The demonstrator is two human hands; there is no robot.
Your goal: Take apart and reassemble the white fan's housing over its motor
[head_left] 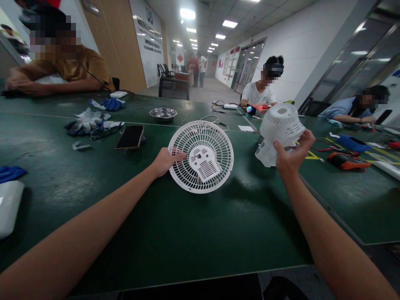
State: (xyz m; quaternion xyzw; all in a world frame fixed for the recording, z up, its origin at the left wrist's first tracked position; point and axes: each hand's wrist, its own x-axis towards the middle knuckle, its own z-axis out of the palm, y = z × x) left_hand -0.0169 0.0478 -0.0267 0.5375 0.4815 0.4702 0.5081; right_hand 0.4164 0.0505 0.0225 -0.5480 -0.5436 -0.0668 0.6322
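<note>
A round white fan grille (205, 164) with a slotted centre plate is held up above the green table by my left hand (165, 161), its thumb over the left part of the rim. To the right, my right hand (292, 155) grips a white plastic housing (279, 121) with vent slots, its fingers round the lower right side. The housing is tilted and apart from the grille. Behind the grille, a thin white cable (214, 118) lies on the table.
On the green table (187, 233) are a metal bowl (163, 113), a phone (130, 137), gloves (87, 123) and, at right, an orange-black tool (348, 161) and a blue pouch (353, 143). Several people sit around; a white object (11, 208) lies at far left.
</note>
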